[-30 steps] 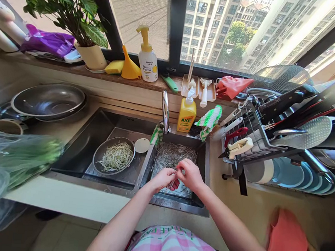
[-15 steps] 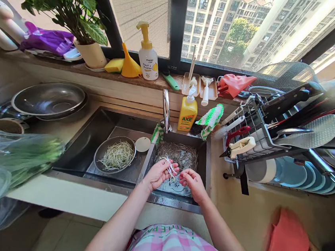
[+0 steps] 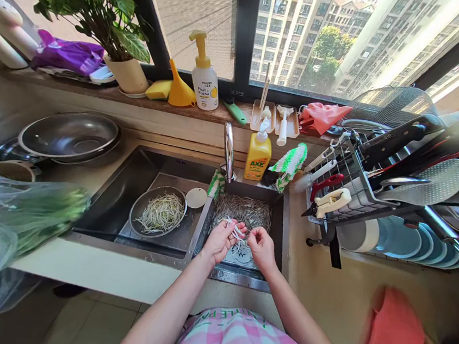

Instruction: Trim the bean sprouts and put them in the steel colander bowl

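A small bunch of white bean sprouts [image 3: 238, 231] lies across the curled fingers of my left hand [image 3: 218, 242], over the right sink basin. Close beside it, my right hand [image 3: 262, 250] is closed in a pinch near the ends of the sprouts. Anything between those fingertips is too small to make out. Below both hands, the right basin [image 3: 280, 215] holds a tangle of thin, pale strands [image 3: 246, 207] and some water. In the left basin a round metal bowl [image 3: 132, 219] carries a pile of bean sprouts [image 3: 162, 212].
The faucet [image 3: 228, 150] rises behind the divider, with a yellow AXE bottle [image 3: 258, 156] beside it. A utensil rack [image 3: 351, 163] stands at right. Stacked pans [image 3: 69, 136] and a plastic bag of greens [image 3: 45, 213] sit at left. A small pale dish [image 3: 196, 197] is near the bowl.
My left hand has turned and curled its fingers further round the sprouts. My right hand has tilted more upright, staying in a pinch. The view has shifted slightly.
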The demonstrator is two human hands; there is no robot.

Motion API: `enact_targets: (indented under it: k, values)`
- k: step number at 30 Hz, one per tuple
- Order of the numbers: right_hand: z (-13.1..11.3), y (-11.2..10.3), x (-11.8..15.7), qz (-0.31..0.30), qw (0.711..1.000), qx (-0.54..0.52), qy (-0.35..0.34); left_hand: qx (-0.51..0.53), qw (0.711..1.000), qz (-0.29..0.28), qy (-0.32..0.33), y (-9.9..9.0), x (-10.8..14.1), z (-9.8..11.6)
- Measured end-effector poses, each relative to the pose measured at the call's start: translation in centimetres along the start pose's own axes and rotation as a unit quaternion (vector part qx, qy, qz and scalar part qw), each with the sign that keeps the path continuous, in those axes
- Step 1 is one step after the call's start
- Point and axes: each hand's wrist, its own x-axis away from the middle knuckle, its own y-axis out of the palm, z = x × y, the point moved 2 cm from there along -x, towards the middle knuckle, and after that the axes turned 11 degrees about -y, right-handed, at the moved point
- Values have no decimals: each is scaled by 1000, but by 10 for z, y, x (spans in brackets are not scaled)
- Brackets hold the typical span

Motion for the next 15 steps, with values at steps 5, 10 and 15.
enact_targets:
  k: [5, 10, 15]
  values:
    - [-14, -6, 0, -3, 999, -42, -22, 14, 999, 19, 49, 3, -1, 0]
    - [-25, -2, 5, -51, 997, 12, -53, -4, 995, 39, 89, 12, 1, -4]
    - [-18, 4, 4, -53, 995, 55, -58, -16, 991, 57, 116, 16, 0, -11]
